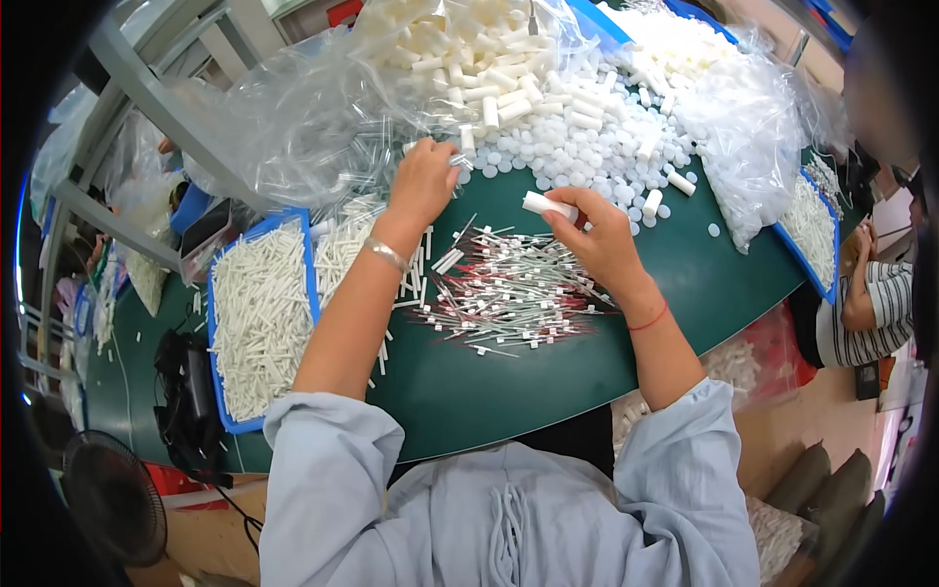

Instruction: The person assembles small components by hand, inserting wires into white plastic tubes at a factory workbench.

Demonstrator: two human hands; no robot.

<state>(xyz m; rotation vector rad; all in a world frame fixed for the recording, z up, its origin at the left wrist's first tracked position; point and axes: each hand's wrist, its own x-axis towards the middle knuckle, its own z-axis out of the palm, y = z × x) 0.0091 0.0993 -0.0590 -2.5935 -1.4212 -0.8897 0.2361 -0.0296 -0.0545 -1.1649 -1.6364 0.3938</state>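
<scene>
My right hand (599,235) pinches a short white cylinder (550,205) between thumb and fingers, above the far edge of a heap of thin sticks. These sticks (518,289) are red and grey with small white tags. My left hand (426,183) is beside a heap of clear plastic tubes (377,157), its fingers curled around what looks like a clear tube (460,161); the fingers partly hide it. Just beyond the hands lie loose white cylinders (490,111) and many small translucent round discs (562,147).
A blue tray (315,284) of short white tubes stands left on the green table (430,411), with more white tubes beside it. Large clear bags (743,157) lie at the back. Another blue tray (827,284) is at the far right, near a seated person (871,303). A black fan (115,497) stands lower left.
</scene>
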